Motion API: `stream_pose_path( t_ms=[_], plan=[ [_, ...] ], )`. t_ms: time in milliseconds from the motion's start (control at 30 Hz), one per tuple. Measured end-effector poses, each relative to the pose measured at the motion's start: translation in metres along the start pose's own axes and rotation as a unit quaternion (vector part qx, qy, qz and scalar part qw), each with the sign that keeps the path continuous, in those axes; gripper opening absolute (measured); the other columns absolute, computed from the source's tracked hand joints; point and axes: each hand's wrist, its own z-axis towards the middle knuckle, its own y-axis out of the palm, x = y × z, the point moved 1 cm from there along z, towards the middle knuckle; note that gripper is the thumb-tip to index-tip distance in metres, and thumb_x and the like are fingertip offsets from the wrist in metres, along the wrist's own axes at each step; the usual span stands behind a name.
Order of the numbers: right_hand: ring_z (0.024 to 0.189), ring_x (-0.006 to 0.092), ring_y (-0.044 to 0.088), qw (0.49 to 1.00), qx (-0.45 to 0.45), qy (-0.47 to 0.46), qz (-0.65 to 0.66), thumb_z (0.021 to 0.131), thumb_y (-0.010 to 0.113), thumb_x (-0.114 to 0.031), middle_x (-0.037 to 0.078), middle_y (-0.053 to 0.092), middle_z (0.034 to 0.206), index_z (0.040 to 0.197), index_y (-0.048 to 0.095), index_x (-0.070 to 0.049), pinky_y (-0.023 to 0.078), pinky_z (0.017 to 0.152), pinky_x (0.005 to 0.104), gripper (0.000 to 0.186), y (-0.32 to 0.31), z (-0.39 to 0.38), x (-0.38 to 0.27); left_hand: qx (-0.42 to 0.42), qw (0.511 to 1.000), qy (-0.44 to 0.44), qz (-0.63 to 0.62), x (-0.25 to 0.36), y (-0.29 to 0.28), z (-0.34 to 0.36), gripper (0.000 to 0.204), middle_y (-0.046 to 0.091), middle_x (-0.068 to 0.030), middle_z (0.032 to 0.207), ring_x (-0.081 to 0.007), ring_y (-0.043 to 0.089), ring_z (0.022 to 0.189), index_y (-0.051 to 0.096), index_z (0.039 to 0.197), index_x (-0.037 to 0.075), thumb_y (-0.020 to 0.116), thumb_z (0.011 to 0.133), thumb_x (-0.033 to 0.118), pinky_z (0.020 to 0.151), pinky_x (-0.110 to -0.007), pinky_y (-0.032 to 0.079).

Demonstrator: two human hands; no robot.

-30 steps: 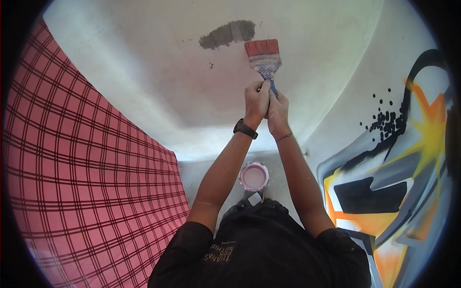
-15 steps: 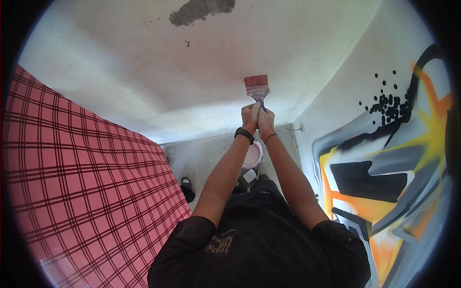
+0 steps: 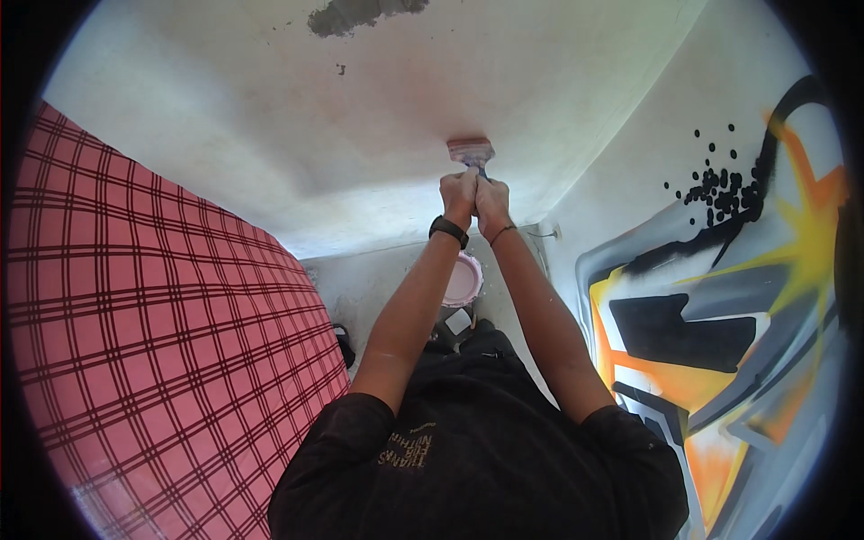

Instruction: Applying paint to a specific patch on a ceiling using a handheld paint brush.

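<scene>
Both my hands grip one wide paintbrush (image 3: 471, 151) by its handle, out in front of me. My left hand (image 3: 457, 193) is closed round it, and my right hand (image 3: 491, 199) is closed close beside it. Reddish bristles at the brush's far end meet the pale wall (image 3: 378, 153). Most of the handle is hidden by my fingers. Below my hands, on the floor, stands a round tub (image 3: 464, 281) of pale pink paint, partly behind my left forearm.
A pink plaid cloth surface (image 3: 171, 315) fills the left side. On the right runs a wall with painted graffiti (image 3: 693, 333). A dark bare patch (image 3: 355, 13) marks the far wall. A black slipper (image 3: 344, 345) lies on the floor, and a whitish flat piece (image 3: 458, 321) sits near the tub.
The brush has tilted, its bristles now looking foreshortened against the wall. My hands have shifted slightly left and up in the picture, still round the handle. More of the tub shows between my forearms.
</scene>
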Motion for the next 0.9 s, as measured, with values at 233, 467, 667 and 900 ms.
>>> stream_pose_path(
  t_ms=[233,467,667,900],
  plan=[
    [0.063,0.0114,0.054,0.996,-0.034,-0.077,0.022,0.095,0.053,-0.018,0.004,0.058,0.076,0.082,0.062,0.004,0.042,0.051,0.0281,0.027,0.025,-0.041,-0.114,-0.028,0.99,0.128,-0.054,0.11,0.02,-0.013,0.037,0.052,-0.0004,0.054,-0.0092,0.046,0.054,0.054,0.056,-0.005,0.062,0.083,0.018,0.048,-0.034,0.036],
    [0.052,0.0094,0.047,0.98,-0.085,-0.167,0.065,0.094,0.053,-0.016,0.001,0.053,0.066,0.075,0.058,0.0,0.033,0.042,0.0282,0.026,0.035,-0.082,-0.202,-0.039,0.977,0.203,-0.058,0.215,0.039,-0.048,0.035,0.051,0.0004,0.054,-0.0077,0.044,0.053,0.055,0.056,-0.004,0.06,0.084,0.015,0.047,-0.032,0.034],
    [0.042,0.0066,0.039,0.97,-0.121,-0.199,0.075,0.095,0.051,-0.018,-0.001,0.049,0.061,0.076,0.058,-0.004,0.025,0.037,0.0254,0.024,0.038,-0.103,-0.264,-0.096,0.963,0.241,-0.078,0.276,0.055,-0.054,0.031,0.053,0.0025,0.06,-0.0064,0.046,0.052,0.059,0.06,0.004,0.062,0.087,0.018,0.045,-0.027,0.033],
    [0.044,0.0072,0.041,0.949,-0.134,-0.274,0.076,0.094,0.053,-0.018,-0.001,0.05,0.061,0.074,0.059,-0.002,0.027,0.038,0.0262,0.026,0.049,-0.114,-0.324,-0.105,0.936,0.314,-0.121,0.343,0.074,-0.061,0.034,0.048,0.0032,0.053,-0.0067,0.041,0.051,0.053,0.053,-0.003,0.061,0.084,0.011,0.046,-0.031,0.032]
  ],
)
